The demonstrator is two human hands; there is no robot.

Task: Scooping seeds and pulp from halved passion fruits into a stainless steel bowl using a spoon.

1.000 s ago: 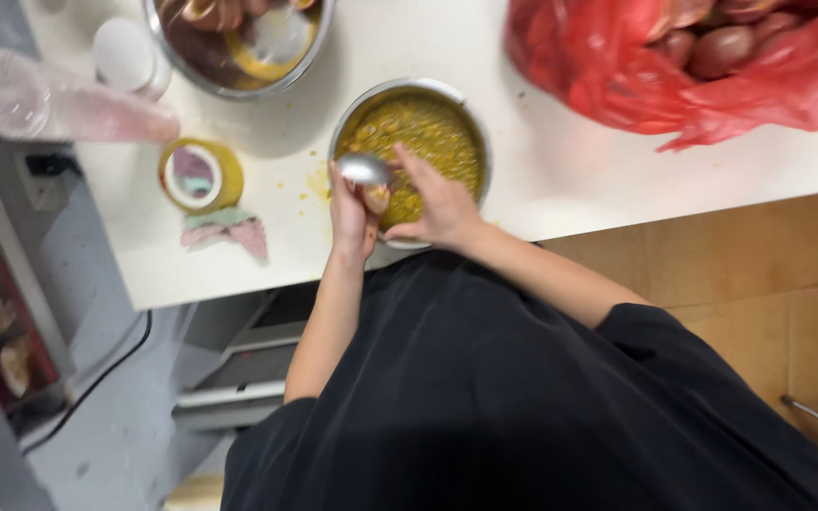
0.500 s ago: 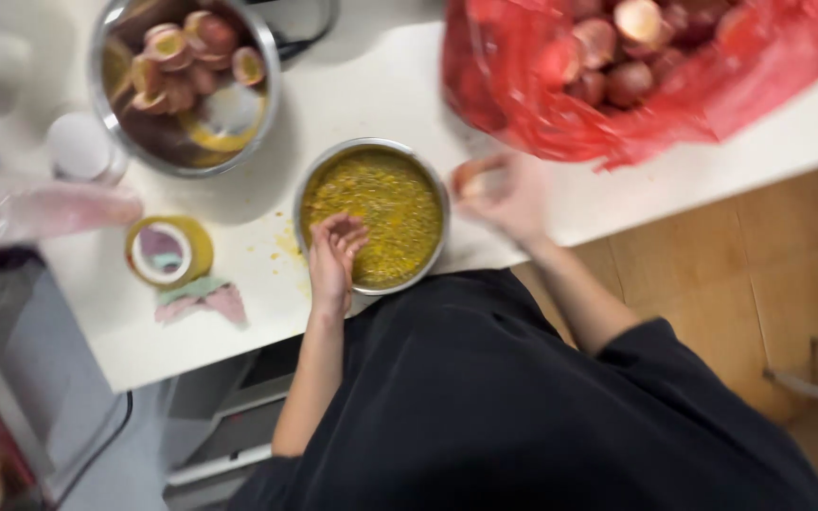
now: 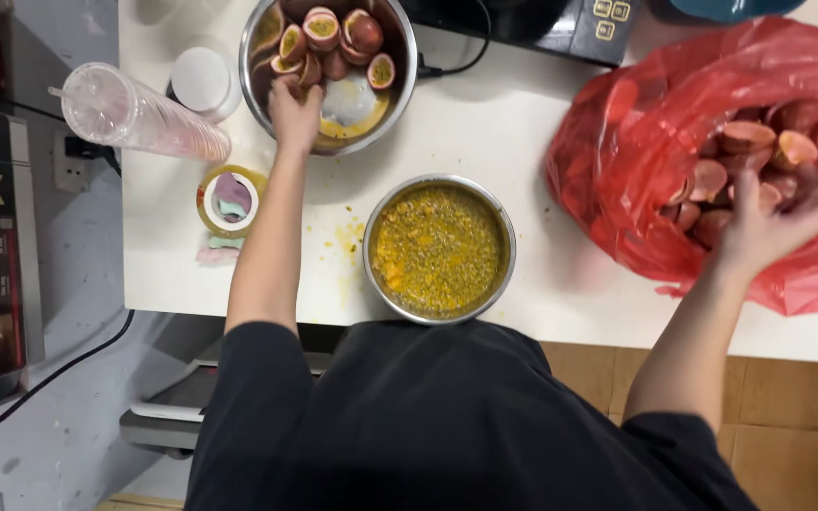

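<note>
While white counter (image 3: 542, 284) spans grey floor (image 3: 68, 416), left hand (image 3: 293, 114) grip unclear in fruit bowl (image 3: 400, 57), right hand (image 3: 769, 227) open in red bag (image 3: 617, 161)

Your left hand (image 3: 295, 115) dips into a shiny round steel bowl of halved passion fruit (image 3: 262, 57), your right hand (image 3: 773, 222) into a glossy, crinkled red plastic bag (image 3: 617, 161); between them, a second polished steel bowl of wet, seedy yellow pulp (image 3: 439, 251) sits on the smooth white matt tabletop (image 3: 570, 293).

The head camera is looking almost straight down from above the person, taking in the white worktop (image 3: 560, 142) at mid range, its near edge crossing low, floor showing beneath. No second view is sharing this.
</note>
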